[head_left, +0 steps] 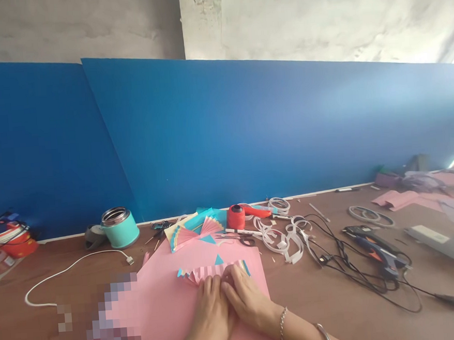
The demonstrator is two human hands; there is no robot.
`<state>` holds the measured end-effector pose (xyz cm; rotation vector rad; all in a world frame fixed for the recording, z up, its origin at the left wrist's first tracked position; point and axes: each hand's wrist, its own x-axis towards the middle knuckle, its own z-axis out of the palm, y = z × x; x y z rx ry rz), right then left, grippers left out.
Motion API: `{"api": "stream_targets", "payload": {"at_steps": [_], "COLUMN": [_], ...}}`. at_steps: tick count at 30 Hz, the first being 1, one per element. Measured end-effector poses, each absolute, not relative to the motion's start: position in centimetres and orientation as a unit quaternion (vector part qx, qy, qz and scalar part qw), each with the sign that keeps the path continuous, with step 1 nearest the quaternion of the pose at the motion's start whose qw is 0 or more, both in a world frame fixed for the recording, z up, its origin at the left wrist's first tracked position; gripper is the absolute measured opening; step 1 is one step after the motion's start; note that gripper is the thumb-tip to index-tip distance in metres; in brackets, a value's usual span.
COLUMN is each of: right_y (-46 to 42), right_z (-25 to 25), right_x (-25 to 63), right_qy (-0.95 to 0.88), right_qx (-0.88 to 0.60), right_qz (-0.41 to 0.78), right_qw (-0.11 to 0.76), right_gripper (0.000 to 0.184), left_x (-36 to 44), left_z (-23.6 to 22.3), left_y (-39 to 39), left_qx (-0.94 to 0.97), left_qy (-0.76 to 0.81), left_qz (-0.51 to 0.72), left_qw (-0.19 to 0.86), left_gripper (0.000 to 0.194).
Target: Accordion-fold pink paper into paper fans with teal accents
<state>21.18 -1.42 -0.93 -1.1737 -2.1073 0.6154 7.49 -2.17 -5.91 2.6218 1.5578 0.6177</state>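
A pleated strip of pink paper with blue ends lies over a large pink sheet on the table. My left hand is closed on the strip's near edge, fingers pressed together. Right beside it, my right hand has its fingers bent and closed on the same strip; the fingertips are partly hidden. The two hands touch. Just beyond them a finished-looking pleated paper fan in pink, yellow and blue rests at the sheet's far edge. A small blue paper triangle sits between the fan and the strip.
Scissors, a red tape roll and curled white strips lie beyond the sheet. A glue gun with black cord is at right. A turquoise flask and a white cable are at left. Blue panels stand behind.
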Motion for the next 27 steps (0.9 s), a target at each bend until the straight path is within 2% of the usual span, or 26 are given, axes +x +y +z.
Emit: {"api": "stream_targets", "payload": {"at_steps": [6,10,12,15,18,20,23,27], "right_y": [-0.8,-0.6,-0.6,-0.5,-0.3,-0.2,-0.2,0.0], "right_z": [-1.9,-1.6,-1.4,-1.3,-1.4,-1.5,-1.6,-1.8], "right_x": [21.1,21.2,21.3,21.5,21.6,21.6,21.5,21.6], "right_qy": [-0.825,-0.843,-0.851,-0.851,-0.851,-0.849,-0.844,-0.845], "right_qx": [-0.438,-0.459,-0.467,-0.481,-0.479,-0.480,-0.492,-0.500], "right_qz": [0.213,0.192,0.168,0.141,0.141,0.148,0.150,0.116], "right_qw": [0.286,0.204,0.171,0.156,0.164,0.162,0.151,0.150], "right_gripper": [0.018,0.032,0.034,0.029,0.032,0.036,0.038,0.036], "left_x": [5.7,5.0,4.9,4.1,2.2,0.7,-1.1,-1.5], "left_z": [-4.2,-6.2,-6.6,-4.8,-1.4,0.6,2.1,2.1], "left_y": [-2.6,-2.7,-2.9,-3.3,-2.8,-2.0,-0.8,-0.4], "left_qx": [0.853,0.862,0.856,0.867,0.829,0.785,0.766,0.764], "left_qy": [0.483,0.477,0.492,0.470,0.512,0.570,0.600,0.598], "left_qz": [0.178,0.172,0.160,0.161,0.218,0.244,0.214,0.171], "left_qw": [0.085,0.016,-0.021,-0.051,-0.061,-0.024,0.090,0.174], "left_gripper": [0.033,0.044,0.046,0.040,0.044,0.038,0.029,0.033]}}
